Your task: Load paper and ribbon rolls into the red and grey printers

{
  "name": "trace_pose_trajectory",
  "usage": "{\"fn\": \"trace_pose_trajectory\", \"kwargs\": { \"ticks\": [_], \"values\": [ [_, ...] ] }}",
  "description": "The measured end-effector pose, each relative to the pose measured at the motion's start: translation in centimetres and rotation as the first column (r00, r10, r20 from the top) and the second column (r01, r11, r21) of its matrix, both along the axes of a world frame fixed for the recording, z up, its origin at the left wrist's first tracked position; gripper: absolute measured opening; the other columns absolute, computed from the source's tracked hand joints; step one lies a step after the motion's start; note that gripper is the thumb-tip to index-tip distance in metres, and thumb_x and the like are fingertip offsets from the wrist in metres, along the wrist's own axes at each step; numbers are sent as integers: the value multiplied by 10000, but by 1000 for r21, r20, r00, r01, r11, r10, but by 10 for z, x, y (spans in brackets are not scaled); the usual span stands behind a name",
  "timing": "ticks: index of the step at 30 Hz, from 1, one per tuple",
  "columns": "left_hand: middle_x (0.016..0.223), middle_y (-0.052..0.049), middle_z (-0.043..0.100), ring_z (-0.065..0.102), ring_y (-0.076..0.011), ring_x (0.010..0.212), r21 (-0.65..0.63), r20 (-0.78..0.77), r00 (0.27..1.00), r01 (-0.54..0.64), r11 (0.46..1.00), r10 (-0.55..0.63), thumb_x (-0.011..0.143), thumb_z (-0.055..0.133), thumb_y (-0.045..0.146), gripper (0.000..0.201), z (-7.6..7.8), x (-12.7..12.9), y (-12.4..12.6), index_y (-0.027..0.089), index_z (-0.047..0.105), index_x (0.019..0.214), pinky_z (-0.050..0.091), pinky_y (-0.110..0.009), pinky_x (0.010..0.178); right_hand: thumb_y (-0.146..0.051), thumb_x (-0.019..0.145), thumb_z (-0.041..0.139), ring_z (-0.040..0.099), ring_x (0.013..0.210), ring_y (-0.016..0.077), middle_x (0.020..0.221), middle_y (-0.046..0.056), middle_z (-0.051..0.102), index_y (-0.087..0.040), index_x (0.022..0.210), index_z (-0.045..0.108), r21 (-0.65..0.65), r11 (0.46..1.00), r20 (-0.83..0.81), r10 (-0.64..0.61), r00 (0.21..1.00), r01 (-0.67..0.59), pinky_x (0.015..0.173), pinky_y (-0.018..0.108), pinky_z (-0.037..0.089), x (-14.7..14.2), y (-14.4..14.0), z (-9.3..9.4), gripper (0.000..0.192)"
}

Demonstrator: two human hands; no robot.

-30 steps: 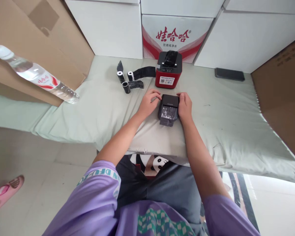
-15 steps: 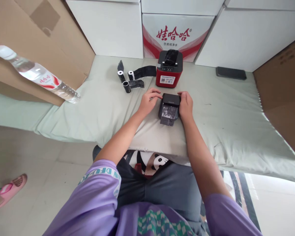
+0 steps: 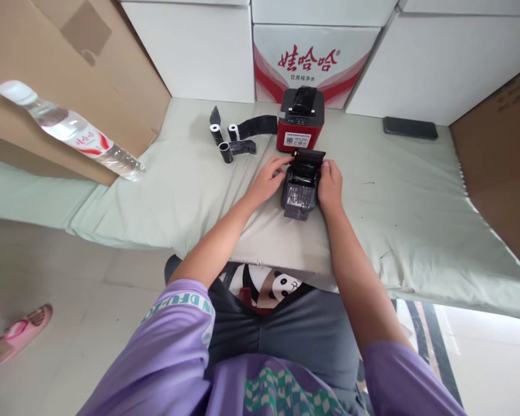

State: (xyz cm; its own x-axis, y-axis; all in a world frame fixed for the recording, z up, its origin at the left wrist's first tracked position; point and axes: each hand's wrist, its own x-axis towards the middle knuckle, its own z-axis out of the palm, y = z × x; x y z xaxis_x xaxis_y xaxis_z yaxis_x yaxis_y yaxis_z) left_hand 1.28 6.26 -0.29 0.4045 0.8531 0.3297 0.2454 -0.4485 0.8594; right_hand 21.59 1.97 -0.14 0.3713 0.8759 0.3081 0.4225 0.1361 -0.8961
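Note:
A small black portable receipt printer (image 3: pixel 301 196) lies on the green cloth in front of me, its lid (image 3: pixel 308 157) raised at the far end. A strip of dark printed paper (image 3: pixel 298 203) hangs out over its near side. At the lid's left edge are the fingers of my left hand (image 3: pixel 269 178), with the thumb lower by the printer's left side. My right hand (image 3: pixel 330 182) grips the right side, fingers curled near the raised lid. The roll compartment shows dark inside; what it holds I cannot make out.
Just behind stands a red and black desktop printer (image 3: pixel 300 124) with dark paper on top. Several small black paper rolls (image 3: pixel 226 152) lie to its left. A water bottle (image 3: pixel 75 133) leans at far left, and a black phone (image 3: pixel 410 128) lies at right. White cartons (image 3: pixel 199 52) line the back.
The small printer's lid has swung up from closed to raised, uncovering the compartment. Both hands have stayed at its sides, the left fingers moving slightly up and right with the lid.

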Motion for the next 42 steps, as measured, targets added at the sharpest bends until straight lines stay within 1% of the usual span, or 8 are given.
{"fn": "trace_pose_trajectory", "kwargs": {
  "ticks": [6, 12, 18, 24, 28, 33, 36, 42],
  "values": [
    [1358, -105, 661, 645, -179, 1023, -33, -49, 999, -20, 999, 18, 1036, 523, 162, 433, 3, 0, -3, 209, 641, 1450, 527, -354, 987, -540, 1001, 423, 675, 1097, 243, 1138, 111, 760, -215, 1102, 655, -24, 1000, 16, -14, 1000, 14, 1038, 413, 515, 1, 1, 1, 412],
    [1338, -85, 691, 689, -211, 1129, 6, -99, 995, -1, 1000, 2, 1036, 504, 190, 392, -2, -1, 2, 235, 706, 1368, 512, -387, 1114, -432, 970, 463, 674, 1126, 249, 1174, 123, 752, -201, 1118, 643, -26, 999, 10, -21, 1000, 21, 1083, 428, 504, 0, 2, 2, 327],
    [1351, -96, 714, 656, -233, 1309, 14, -157, 987, -9, 1000, 11, 1020, 475, 199, 374, 5, -1, -1, 198, 759, 1263, 466, -411, 1222, -359, 935, 526, 659, 930, 214, 987, 63, 699, -222, 1148, 583, -45, 997, -26, -58, 998, 57, 962, 409, 547, -1, 1, 1, 260],
    [1368, -83, 722, 659, -230, 1301, -8, -166, 986, -12, 1000, 11, 1004, 476, 176, 356, 14, 0, -6, 199, 745, 1236, 474, -404, 1218, -312, 866, 606, 639, 890, 168, 1129, 75, 630, -231, 926, 608, -1, 999, 90, -46, 995, 46, 860, 360, 573, -3, -4, 10, 101],
    [1328, -93, 724, 680, -227, 1231, -15, -166, 986, -19, 1000, 16, 988, 486, 164, 340, 15, 1, -6, 183, 738, 1216, 499, -394, 1179, -303, 860, 625, 650, 1143, 253, 1254, 136, 579, -211, 904, 718, -42, 999, 221, 30, 975, -21, 891, 410, 596, -5, -11, 21, 137],
    [1321, -87, 725, 670, -219, 1262, -3, -158, 987, -17, 1000, 17, 981, 486, 161, 334, 11, 2, -3, 193, 735, 1202, 485, -382, 1192, -242, 830, 665, 490, 1443, 367, 1461, 167, 516, -223, 972, 822, -146, 988, 397, 102, 912, -47, 1222, 594, 446, -4, -26, 34, 213],
    [1311, -88, 731, 666, -223, 1274, 11, -155, 988, -8, 1000, 9, 981, 483, 172, 332, 8, 3, 0, 197, 737, 1193, 476, -389, 1200, -253, 857, 663, 447, 1466, 397, 1473, 173, 531, -234, 1033, 852, -237, 970, 451, 155, 879, -49, 1269, 650, 372, 1, -27, 41, 259],
    [1303, -88, 730, 662, -224, 1271, 12, -152, 988, 17, 1000, -15, 974, 482, 188, 340, 6, 4, 4, 204, 744, 1189, 480, -387, 1189, -216, 730, 835, 476, 1320, 455, 1307, 189, 598, -257, 1045, 884, -422, 905, 569, 303, 764, -45, 1110, 715, 443, 5, 0, 58, 322]
  ]
}}
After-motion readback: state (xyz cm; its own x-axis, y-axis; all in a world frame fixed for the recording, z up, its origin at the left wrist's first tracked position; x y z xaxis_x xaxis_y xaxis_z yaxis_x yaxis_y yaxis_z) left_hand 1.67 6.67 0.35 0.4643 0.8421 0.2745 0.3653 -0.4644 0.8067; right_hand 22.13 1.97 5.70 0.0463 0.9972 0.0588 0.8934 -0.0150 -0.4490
